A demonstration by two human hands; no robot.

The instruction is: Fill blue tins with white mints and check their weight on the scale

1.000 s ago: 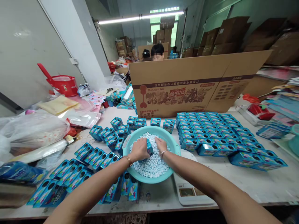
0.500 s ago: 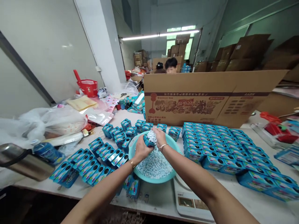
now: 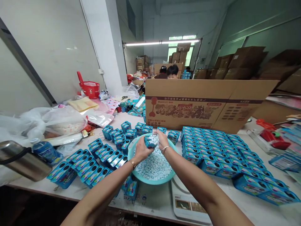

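Note:
My left hand (image 3: 142, 150) is closed around a small blue printed box (image 3: 150, 142), tilted above the turquoise basin (image 3: 155, 181). A mound of pale candy pellets (image 3: 154, 138) lies heaped at the box's upper side. My right hand (image 3: 162, 140) is beside that mound, its fingers curled in against the pellets and the far side of the box; the fingertips are partly hidden. Many more loose pellets (image 3: 154, 168) fill the basin beneath both hands.
Blue boxes with dark round openings stand in rows at left (image 3: 94, 169) and right (image 3: 211, 147). A white scale (image 3: 188, 213) sits at the front edge. A large carton (image 3: 188, 110) stands behind. A steel flask (image 3: 23, 161) and a blue bottle (image 3: 44, 152) are at left.
The view has tilted up slightly and shifted. Both hands keep nearly the same pose over the basin, the right one curled a little closer around the pellets at the box.

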